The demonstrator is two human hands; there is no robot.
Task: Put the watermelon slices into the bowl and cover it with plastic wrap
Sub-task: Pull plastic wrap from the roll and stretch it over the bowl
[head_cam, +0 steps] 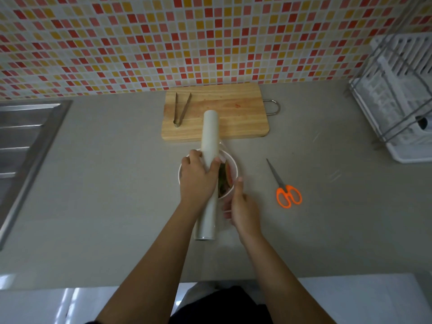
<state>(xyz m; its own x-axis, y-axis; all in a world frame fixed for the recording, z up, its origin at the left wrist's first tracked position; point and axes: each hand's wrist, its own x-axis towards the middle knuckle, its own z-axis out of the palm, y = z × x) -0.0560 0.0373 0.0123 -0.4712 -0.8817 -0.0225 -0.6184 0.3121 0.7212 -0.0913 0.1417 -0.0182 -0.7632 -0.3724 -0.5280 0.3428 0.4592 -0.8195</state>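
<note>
Bowl (234, 169) mostly hidden under left hand (198, 177) gripping roll (209, 146).

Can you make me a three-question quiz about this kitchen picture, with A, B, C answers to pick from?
1. Where are the tongs?
A. on the cutting board
B. in the sink
C. in the bowl

2. What colour are the scissors' handles?
A. blue
B. orange
C. green

3. What is the left hand doing?
A. resting flat
B. holding scissors
C. gripping the plastic wrap roll

Answers: 1 A, they lie on the wood; 2 B, the loops are bright orange; 3 C, the fingers curl around the roll above the bowl.
</note>
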